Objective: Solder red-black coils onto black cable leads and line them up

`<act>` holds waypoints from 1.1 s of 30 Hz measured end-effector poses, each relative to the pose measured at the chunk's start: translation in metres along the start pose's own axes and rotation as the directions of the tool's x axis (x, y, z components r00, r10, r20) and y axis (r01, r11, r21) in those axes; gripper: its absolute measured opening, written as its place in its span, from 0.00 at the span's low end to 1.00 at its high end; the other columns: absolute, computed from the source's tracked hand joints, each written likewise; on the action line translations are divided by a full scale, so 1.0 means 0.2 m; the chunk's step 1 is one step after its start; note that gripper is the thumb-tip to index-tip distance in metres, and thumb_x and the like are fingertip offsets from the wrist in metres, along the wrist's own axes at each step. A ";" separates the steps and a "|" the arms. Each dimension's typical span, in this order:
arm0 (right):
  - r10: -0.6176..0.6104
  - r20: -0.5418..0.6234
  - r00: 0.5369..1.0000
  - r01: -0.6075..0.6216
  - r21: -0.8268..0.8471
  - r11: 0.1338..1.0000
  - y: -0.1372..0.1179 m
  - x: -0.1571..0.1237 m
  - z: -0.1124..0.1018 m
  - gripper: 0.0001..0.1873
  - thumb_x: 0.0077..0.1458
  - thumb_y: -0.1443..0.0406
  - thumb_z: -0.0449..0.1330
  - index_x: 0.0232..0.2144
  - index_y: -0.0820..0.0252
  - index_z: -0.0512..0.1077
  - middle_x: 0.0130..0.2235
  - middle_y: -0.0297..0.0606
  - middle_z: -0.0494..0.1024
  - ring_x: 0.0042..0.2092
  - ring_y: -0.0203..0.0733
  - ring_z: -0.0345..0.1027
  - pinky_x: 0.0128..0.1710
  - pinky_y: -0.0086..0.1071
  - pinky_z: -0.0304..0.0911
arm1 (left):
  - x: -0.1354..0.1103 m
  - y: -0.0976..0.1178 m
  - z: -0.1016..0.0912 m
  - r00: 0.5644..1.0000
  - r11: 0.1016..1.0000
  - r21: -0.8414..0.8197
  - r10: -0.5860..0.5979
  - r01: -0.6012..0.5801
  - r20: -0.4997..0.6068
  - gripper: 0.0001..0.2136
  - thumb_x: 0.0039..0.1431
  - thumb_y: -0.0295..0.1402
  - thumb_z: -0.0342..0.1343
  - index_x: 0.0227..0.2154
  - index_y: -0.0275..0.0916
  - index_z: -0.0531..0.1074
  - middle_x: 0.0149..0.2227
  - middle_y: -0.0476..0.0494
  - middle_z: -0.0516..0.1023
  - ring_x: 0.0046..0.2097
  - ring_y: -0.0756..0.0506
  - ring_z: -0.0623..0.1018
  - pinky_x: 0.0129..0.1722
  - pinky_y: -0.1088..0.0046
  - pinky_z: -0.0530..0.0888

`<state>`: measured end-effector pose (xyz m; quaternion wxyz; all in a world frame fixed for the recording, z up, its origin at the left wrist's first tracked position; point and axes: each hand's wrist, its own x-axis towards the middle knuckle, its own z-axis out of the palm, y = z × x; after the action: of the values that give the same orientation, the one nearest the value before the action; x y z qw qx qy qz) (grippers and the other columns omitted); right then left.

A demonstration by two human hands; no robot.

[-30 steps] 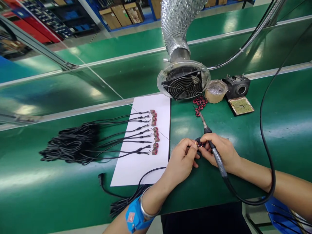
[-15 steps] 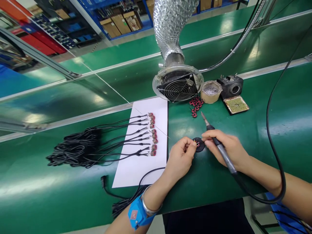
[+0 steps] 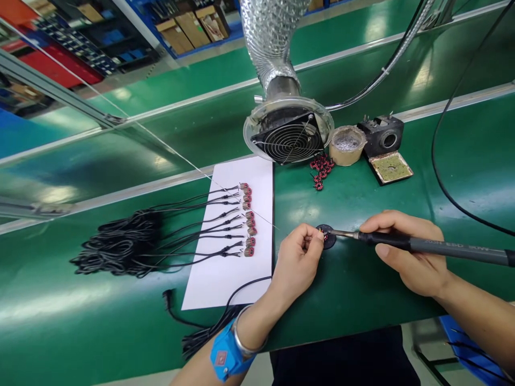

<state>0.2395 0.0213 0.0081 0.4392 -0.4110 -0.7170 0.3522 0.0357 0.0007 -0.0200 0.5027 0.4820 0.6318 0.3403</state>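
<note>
My right hand (image 3: 406, 252) is closed round a soldering iron (image 3: 422, 245), which lies nearly level with its tip at a small red coil on a round black pad (image 3: 326, 237). My left hand (image 3: 296, 262) is pinched just left of the pad, gripping a thin solder wire (image 3: 225, 187) that runs up and away to the left. A blue wrist strap (image 3: 225, 356) sits on my left wrist. A black cable (image 3: 241, 287) passes under my left forearm.
White paper (image 3: 225, 279) carries a row of several cables ending in small coils (image 3: 247, 220); their black bundle (image 3: 116, 246) lies left. A fume fan (image 3: 289, 138) on a foil duct, loose red coils (image 3: 319, 169), a solder pot (image 3: 346, 143) and an iron stand with sponge (image 3: 390, 166) stand behind.
My right hand has swung the soldering iron from pointing up and away to lying level, bringing its tip onto the coil on the pad. My left hand stays pinched beside the pad.
</note>
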 end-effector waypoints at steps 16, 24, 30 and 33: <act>-0.049 0.029 0.998 0.048 0.022 0.999 -0.01 -0.01 0.02 0.10 0.53 0.71 0.55 0.37 0.56 0.73 0.26 0.32 0.71 0.23 0.36 0.61 0.23 0.32 0.57 | -0.01 -0.01 0.00 1.000 1.000 0.016 0.014 -0.013 -0.007 0.11 0.62 0.40 0.53 0.28 0.40 0.68 0.20 0.56 0.65 0.19 0.54 0.64 0.20 0.79 0.61; -0.071 -0.031 0.997 0.072 0.026 0.997 -0.03 -0.02 0.04 0.12 0.51 0.71 0.55 0.36 0.56 0.74 0.27 0.35 0.73 0.24 0.37 0.62 0.23 0.33 0.58 | -0.01 0.00 0.00 1.000 1.000 0.021 0.012 -0.012 0.000 0.11 0.62 0.40 0.53 0.28 0.40 0.68 0.21 0.55 0.65 0.20 0.54 0.65 0.20 0.79 0.61; -0.096 -0.030 0.995 0.096 0.006 0.995 -0.06 0.00 0.01 0.11 0.51 0.70 0.54 0.36 0.55 0.73 0.25 0.34 0.72 0.22 0.37 0.61 0.21 0.33 0.57 | -0.01 0.00 0.00 1.000 1.000 0.026 -0.003 0.003 -0.007 0.11 0.61 0.40 0.54 0.27 0.40 0.68 0.20 0.55 0.66 0.20 0.53 0.65 0.20 0.79 0.61; -0.101 -0.020 0.995 0.101 0.009 0.995 -0.05 0.00 0.01 0.12 0.50 0.70 0.55 0.36 0.55 0.73 0.25 0.34 0.73 0.22 0.38 0.62 0.22 0.33 0.58 | -0.01 0.00 0.00 1.000 1.000 0.027 -0.010 0.010 -0.006 0.11 0.61 0.40 0.55 0.27 0.40 0.68 0.20 0.55 0.65 0.20 0.53 0.65 0.20 0.79 0.61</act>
<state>0.2341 0.0166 0.0164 0.4654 -0.3755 -0.7307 0.3292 0.0352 -0.0011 -0.0189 0.4959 0.4844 0.6403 0.3309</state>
